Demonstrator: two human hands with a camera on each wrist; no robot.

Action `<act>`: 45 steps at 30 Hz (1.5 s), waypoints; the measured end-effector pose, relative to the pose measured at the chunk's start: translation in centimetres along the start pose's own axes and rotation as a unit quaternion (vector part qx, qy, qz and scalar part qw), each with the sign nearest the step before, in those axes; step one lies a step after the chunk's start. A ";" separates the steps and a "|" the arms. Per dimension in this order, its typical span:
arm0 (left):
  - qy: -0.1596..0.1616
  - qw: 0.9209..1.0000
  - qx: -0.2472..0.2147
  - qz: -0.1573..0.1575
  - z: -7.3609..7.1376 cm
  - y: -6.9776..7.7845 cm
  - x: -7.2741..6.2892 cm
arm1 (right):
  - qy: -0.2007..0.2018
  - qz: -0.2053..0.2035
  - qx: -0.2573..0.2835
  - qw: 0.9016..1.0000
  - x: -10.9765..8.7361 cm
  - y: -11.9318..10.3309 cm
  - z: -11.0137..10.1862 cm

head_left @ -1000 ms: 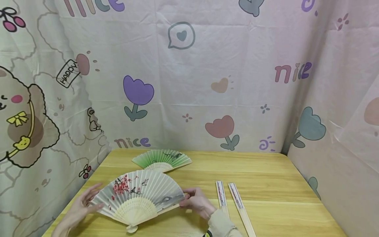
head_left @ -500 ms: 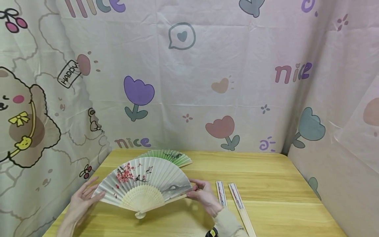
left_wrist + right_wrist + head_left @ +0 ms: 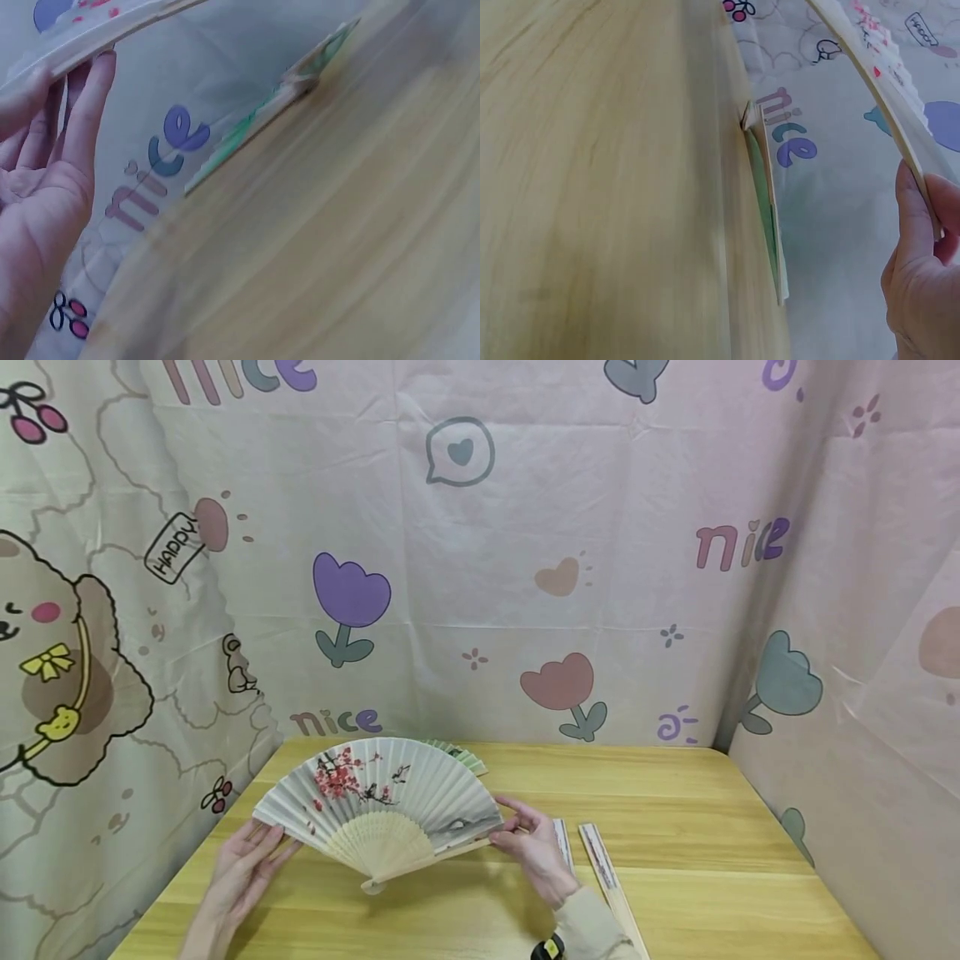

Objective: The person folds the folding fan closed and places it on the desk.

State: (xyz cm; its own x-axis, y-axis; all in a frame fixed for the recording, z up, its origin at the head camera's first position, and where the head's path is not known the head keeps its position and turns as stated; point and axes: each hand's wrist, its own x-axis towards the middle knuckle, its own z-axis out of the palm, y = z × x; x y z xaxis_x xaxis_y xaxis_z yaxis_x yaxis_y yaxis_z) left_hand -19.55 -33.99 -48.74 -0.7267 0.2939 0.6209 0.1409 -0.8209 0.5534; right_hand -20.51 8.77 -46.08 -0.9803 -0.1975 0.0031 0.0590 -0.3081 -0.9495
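An opened folding fan (image 3: 450, 793), white and grey with red blossoms, birds and pale openwork ribs, is held up above the table. My left hand (image 3: 243, 868) holds its left edge, thumb on top and fingers beneath in the left wrist view. My right hand (image 3: 536, 852) pinches the fan's right outer stick between thumb and fingers, plain in the right wrist view. Behind it a second, green folding fan (image 3: 468, 758) lies spread on the table, mostly hidden in the head view. The wrist views show this green fan (image 3: 244, 131) from the side.
Two folded fans lie on the wooden table (image 3: 712, 827) to the right: one folded fan (image 3: 611, 881) in full view, the other (image 3: 562, 842) partly behind my right hand. Printed cloth (image 3: 480, 568) hangs behind the table and at both sides.
Both hands have lifted the blossom fan and carried it away from me and to the right. It now covers most of the green fan, which was largely visible before.
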 end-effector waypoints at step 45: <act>0.150 0.975 0.133 0.091 7.0 -10.6 6.1 | 0.020 -0.010 0.115 0.993 -1.0 0.4 0.8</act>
State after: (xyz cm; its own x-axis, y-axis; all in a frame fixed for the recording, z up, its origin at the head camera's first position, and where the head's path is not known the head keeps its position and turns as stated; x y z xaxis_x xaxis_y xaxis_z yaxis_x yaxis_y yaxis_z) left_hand -20.77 -20.02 -46.88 -0.8320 -0.0349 0.5537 0.4269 -0.6776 0.5988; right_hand -19.35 8.15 -46.18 -0.9883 -0.1525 0.0042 0.0761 -0.5166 -0.8529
